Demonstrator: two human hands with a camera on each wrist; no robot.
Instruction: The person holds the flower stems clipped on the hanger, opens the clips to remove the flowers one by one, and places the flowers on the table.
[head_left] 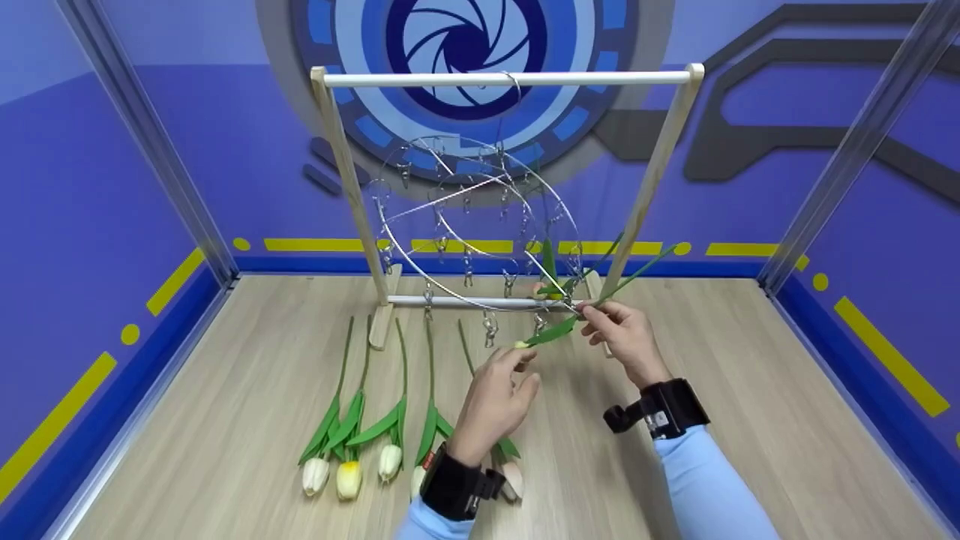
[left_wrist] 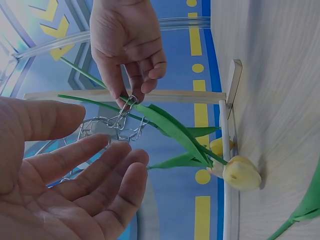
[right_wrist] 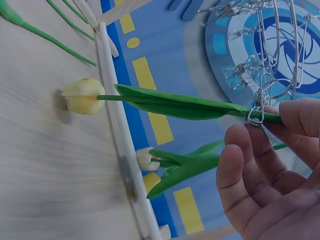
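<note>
My right hand (head_left: 626, 341) pinches the green stem of a pale yellow tulip (right_wrist: 82, 96) between thumb and forefinger. The stem passes through a metal wire clip (right_wrist: 256, 114) right at the fingertips, and the blossom hangs downward with its long leaf (left_wrist: 175, 130). Close by on the near side, my left hand (head_left: 499, 401) has its fingers loosely extended and holds nothing, as the left wrist view shows. Behind the pinched flower hang other tulips, one white (right_wrist: 146, 159) and one yellow (right_wrist: 151, 183). The clip belongs to a round wire hanger (head_left: 442, 285) with several clips.
A wooden rack with a white top bar (head_left: 435, 79) carries the hanger by its hook (head_left: 516, 86). Several tulips lie in a row on the table, among them a white one (head_left: 316, 476) and a yellow one (head_left: 349, 480). Blue-purple panels (head_left: 112, 187) enclose the table.
</note>
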